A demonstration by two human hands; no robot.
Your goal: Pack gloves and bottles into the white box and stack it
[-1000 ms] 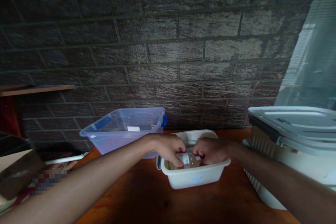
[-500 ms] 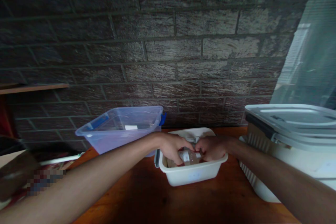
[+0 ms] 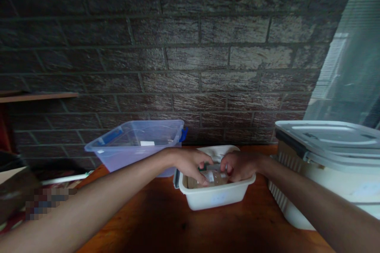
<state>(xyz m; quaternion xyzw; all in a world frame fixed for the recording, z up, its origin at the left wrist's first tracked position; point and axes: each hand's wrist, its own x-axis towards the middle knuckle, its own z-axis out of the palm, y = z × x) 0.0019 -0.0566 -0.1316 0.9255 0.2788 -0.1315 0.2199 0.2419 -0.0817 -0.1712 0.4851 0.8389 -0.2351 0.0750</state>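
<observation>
Both of my hands reach into a small white plastic tub (image 3: 215,199) on the wooden table. Inside lies a clear plastic bottle (image 3: 219,178) on its side, with a pale label. My left hand (image 3: 190,164) is over the tub's left part, thumb and fingers apart, the thumb close to the bottle's left end. At the right end, my right hand (image 3: 242,166) has curled fingers beside the bottle; what they hold, if anything, is hidden. Something dark green shows between the hands, too covered to name.
A clear bluish bin (image 3: 118,158) with blue latches stands to the left, a white paper in it. On the right is a large cream container (image 3: 329,184) with a grey lid (image 3: 335,136). A brick wall (image 3: 190,59) rises behind the table (image 3: 166,221).
My left fingers have lifted and spread away from the bottle, uncovering more of the tub's inside. My right hand has shifted only slightly. The bottle stays in the tub.
</observation>
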